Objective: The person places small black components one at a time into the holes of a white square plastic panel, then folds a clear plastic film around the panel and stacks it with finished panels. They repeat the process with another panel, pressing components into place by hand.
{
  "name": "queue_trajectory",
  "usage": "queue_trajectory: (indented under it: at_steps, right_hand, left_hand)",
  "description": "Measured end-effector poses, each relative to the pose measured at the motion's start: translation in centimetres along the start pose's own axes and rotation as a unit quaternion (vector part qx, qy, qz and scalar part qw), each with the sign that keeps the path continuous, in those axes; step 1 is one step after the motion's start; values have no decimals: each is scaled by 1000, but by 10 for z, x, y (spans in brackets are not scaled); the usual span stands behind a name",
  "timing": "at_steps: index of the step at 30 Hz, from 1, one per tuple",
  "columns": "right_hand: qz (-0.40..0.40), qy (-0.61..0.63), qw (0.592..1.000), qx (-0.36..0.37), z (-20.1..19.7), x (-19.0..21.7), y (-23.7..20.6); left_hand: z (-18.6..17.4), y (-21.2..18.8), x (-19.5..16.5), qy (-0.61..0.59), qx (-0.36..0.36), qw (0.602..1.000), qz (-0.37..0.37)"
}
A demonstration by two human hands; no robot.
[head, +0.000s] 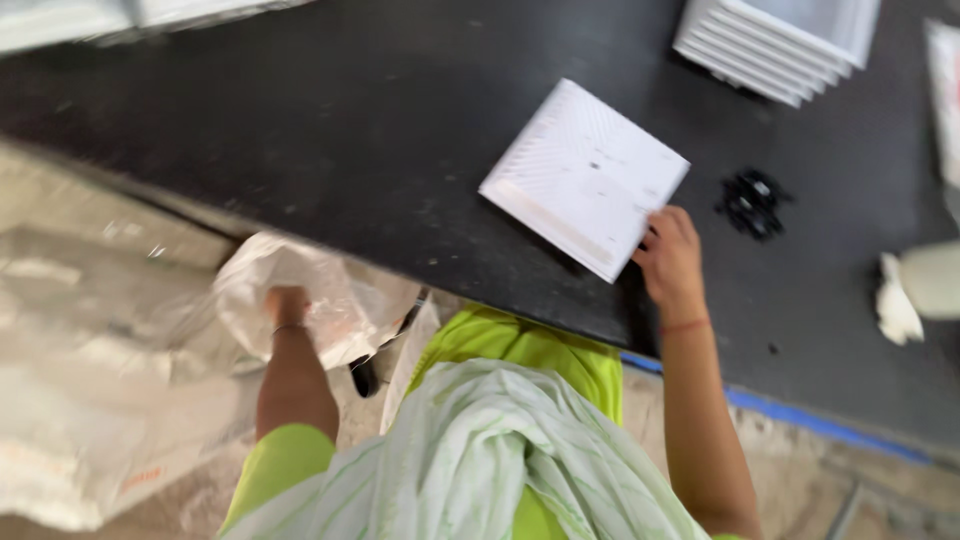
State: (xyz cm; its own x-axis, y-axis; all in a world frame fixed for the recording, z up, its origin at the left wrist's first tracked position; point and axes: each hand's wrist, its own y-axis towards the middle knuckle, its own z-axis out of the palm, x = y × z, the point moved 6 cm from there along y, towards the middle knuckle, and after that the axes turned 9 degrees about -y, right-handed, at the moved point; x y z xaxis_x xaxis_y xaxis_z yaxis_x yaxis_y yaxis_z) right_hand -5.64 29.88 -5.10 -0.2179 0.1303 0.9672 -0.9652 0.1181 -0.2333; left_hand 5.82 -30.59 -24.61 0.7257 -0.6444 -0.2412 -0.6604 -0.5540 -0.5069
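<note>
Head view, blurred by motion. The right hand [668, 258] is resting on the dark tabletop [330, 130] near its front edge, fingers curled over the near right corner of a white square panel [585, 178] — gripping it lightly at that corner, thumb side hidden under the edge, so how firmly is hard to tell. The panel is lying flat, turned at an angle to the table edge, its ribbed face showing faint lines.

The left hand [287, 303] is hanging below the front edge of the tabletop, off to the left, and is pushing into a crumpled clear plastic bag [300, 290]. The fingers are lost inside the plastic — cannot tell whether they are open or closed. A thin band is showing at that wrist.

Toward the far right corner of the tabletop a stack of white square panels [775, 40] is sitting. A small heap of black parts [753, 202] is lying just right of the right hand, apart from it. At the right edge a white crumpled rag [895, 305] is lying. More plastic sheeting [90, 400] is covering the floor at the left.
</note>
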Motion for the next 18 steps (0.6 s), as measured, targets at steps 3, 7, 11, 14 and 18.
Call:
queue_trajectory:
  at_steps: [3,7,11,14,18]
  right_hand:
    - [22,17,999,-19,4,-1,-3]
    - [32,28,999,-20,13,3,-7]
    - [30,17,999,-19,18,8,-7]
    - [31,-11,999,-21,19,9,-5]
    - [22,-76,997,-17,22,8,7]
  left_hand:
    - [-6,5,-12,-273,-131,953,-1]
    - [5,-4,-40,-352,-95,931,11]
    - [46,-26,-68,-43,169,981,82]
    - [50,-28,-80,-53,135,978,150]
    - [27,-25,-92,-130,-30,936,327]
